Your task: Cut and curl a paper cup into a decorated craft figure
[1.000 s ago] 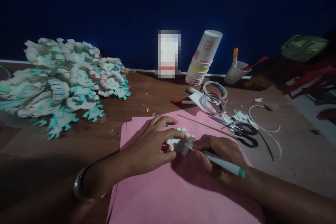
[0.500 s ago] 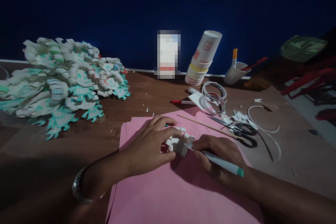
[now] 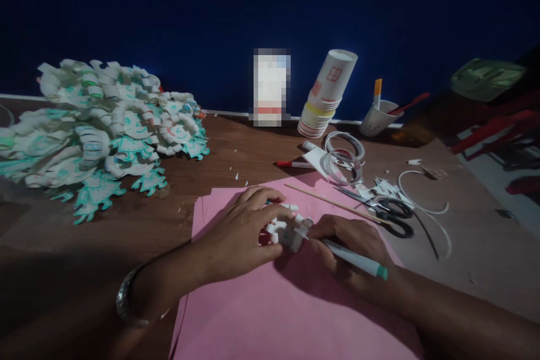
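My left hand [image 3: 253, 230] holds a small white paper cutout [image 3: 291, 238] with curled strips, its fingers and thumb curved around the edge. The cutout rests on pink paper sheets [image 3: 270, 304]. In my right hand [image 3: 352, 242] is a white marker with a green end [image 3: 354, 257], gripped like a pen. Its tip meets the cutout's right part, though fingers partly hide the contact. A thin wooden stick [image 3: 324, 199] lies across the pink sheets just beyond my hands.
Black-handled scissors [image 3: 396, 216], paper scraps [image 3: 383, 188] and tape rolls [image 3: 343, 166] lie at right, near a red marker [image 3: 291, 163]. Behind stand stacked paper cups [image 3: 329, 90] and a cup with tools [image 3: 377, 119]. Curled paper figures [image 3: 130, 124] pile up at left.
The marker's green end has shifted slightly left and down as my right hand moves a little. My left hand keeps its hold on the paper cutout.
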Demonstrator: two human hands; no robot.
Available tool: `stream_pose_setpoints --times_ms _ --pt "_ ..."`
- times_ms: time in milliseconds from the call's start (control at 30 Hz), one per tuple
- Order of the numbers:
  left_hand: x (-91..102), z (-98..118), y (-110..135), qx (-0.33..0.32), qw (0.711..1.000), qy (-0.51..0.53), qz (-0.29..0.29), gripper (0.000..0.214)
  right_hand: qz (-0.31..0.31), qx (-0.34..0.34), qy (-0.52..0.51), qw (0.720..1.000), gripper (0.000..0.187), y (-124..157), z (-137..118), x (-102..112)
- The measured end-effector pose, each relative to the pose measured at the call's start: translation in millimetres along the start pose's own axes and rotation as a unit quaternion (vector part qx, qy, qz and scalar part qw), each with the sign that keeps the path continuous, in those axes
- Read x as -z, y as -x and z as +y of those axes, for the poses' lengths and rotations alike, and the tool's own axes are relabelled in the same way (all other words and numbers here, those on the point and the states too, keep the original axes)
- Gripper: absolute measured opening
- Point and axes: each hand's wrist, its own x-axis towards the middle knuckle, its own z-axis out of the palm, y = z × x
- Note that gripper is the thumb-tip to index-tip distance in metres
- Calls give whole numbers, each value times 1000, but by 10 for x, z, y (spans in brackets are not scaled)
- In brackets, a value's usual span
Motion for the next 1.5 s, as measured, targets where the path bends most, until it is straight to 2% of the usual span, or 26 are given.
stream_pose_setpoints --times_ms 633,1500 --pt "-9 -6 -5 -1 1000 0 3 48 -10 2 -19 1000 6 -11 15 -16" --pt "-14 -13 -10 -4 1000 -6 1 51 -13 7 28 1000 10 28 87 -33"
